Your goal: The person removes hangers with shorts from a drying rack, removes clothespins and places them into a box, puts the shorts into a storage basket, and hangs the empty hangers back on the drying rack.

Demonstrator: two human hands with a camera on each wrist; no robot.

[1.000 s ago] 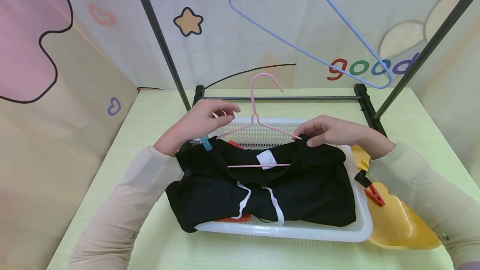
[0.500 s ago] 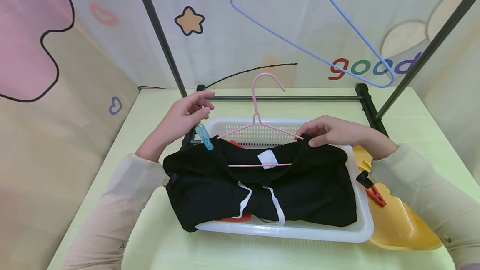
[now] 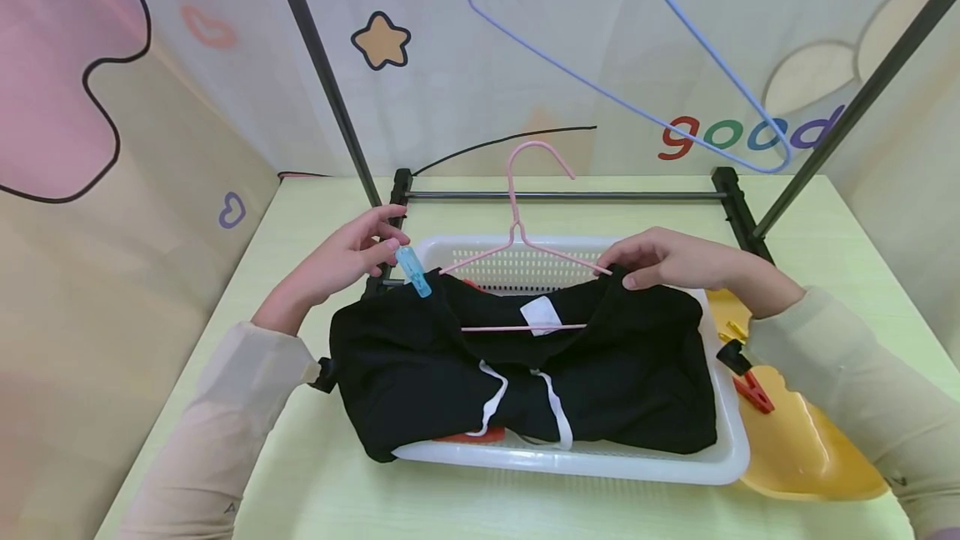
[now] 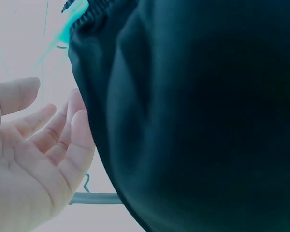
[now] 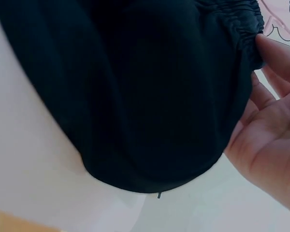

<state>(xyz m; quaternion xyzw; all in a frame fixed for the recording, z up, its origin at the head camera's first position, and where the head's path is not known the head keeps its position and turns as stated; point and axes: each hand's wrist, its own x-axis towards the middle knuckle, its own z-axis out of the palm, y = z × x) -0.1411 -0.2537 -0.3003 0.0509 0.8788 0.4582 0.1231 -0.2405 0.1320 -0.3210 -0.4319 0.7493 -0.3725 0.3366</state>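
Black drawstring pants point(image 3: 637, 373), their length unclear, lie across a white basket point(image 3: 570, 463), the waistband around the lower part of a pink hanger point(image 3: 514, 207). A light-blue clothespin point(image 3: 413, 272) is clipped at the waistband's left side. Just left of that clothespin is my left hand point(image 3: 341, 255), fingers loosely bent and holding nothing; in the left wrist view the hand point(image 4: 43, 145) lies beside the cloth with the palm showing. My right hand point(image 3: 675, 259) pinches the waistband's right side by the hanger's arm, and the right wrist view shows its thumb on the gathered elastic point(image 5: 249, 34).
A black rack point(image 3: 562, 196) stands behind the basket, and a blue hanger point(image 3: 570, 73) hangs above. At right, a yellow tray point(image 3: 802, 457) holds a red clothespin point(image 3: 752, 392) and something yellow. Red items show inside the basket.
My left hand has moved left and down from above the clothespin to beside it, leaving the clothespin more visible on the waistband. The right hand keeps its pinch in nearly the same place.
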